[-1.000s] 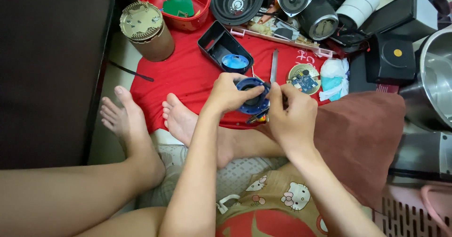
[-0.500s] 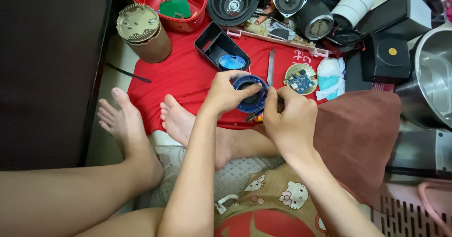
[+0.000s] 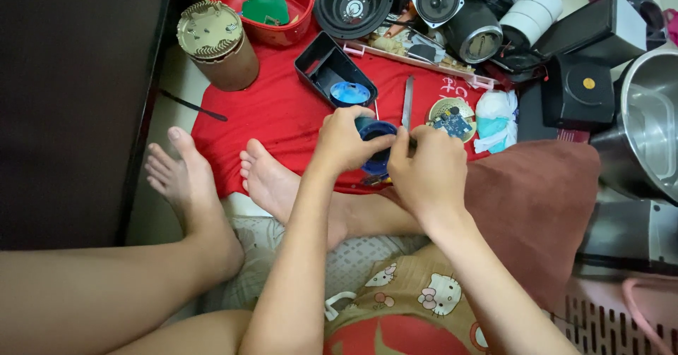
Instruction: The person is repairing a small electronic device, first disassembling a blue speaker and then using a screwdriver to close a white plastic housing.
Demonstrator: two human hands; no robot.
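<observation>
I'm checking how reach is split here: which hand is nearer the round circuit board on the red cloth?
Right. The right hand sits just below-left of the round circuit board; the left hand is farther left, holding the blue ring-shaped part.

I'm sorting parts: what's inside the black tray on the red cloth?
A round blue disc lies in the black tray, at its near end. The rest shows bare black floor. Whatever sits beneath the disc is covered.
</observation>
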